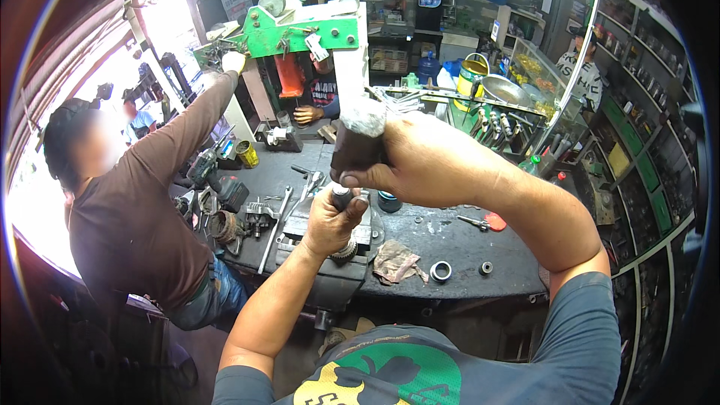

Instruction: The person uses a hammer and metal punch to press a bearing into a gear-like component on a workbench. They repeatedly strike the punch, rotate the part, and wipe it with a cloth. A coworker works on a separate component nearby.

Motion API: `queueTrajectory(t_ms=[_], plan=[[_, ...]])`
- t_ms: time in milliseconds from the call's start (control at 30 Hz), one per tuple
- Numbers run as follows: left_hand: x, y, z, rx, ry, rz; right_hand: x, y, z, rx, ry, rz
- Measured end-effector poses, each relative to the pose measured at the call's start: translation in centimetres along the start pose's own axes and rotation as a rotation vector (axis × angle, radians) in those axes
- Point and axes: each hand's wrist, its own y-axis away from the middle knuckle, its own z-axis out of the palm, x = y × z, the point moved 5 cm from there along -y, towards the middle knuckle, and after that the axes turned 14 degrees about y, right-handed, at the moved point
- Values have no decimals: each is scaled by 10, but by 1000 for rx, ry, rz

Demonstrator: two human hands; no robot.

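Observation:
My right hand (424,161) is raised above the bench and grips a dark block-shaped hammer head (358,142) with a worn silvery top. Right below it, my left hand (330,221) is closed around a short metal punch or shaft (341,195) that stands upright over a bench vise (330,259). A toothed gear part (346,249) shows under my left palm, at the vise jaws. The hammer head hangs just above the top of the punch.
The dark metal workbench (450,236) carries a crumpled rag (396,261), metal rings (441,271), wrenches (274,225), a cordless drill (217,180) and a red-handled tool (484,221). A person in a brown shirt (135,217) stands left, reaching to a green press (300,34). Shelves line the right wall.

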Motion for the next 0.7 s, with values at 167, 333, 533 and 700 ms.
queueTrajectory(t_ms=[167,333,533,700], plan=[[8,-4,14,57,-65,40,1,-8,13,-131,58,16],[2,6,-5,116,-101,114,-23,-15,-50,183,105,-194],[-1,3,-3,79,-144,124,-18,-25,-44,75,120,34],[11,-4,18,-14,-82,113,-17,-1,7,-176,41,-22]])
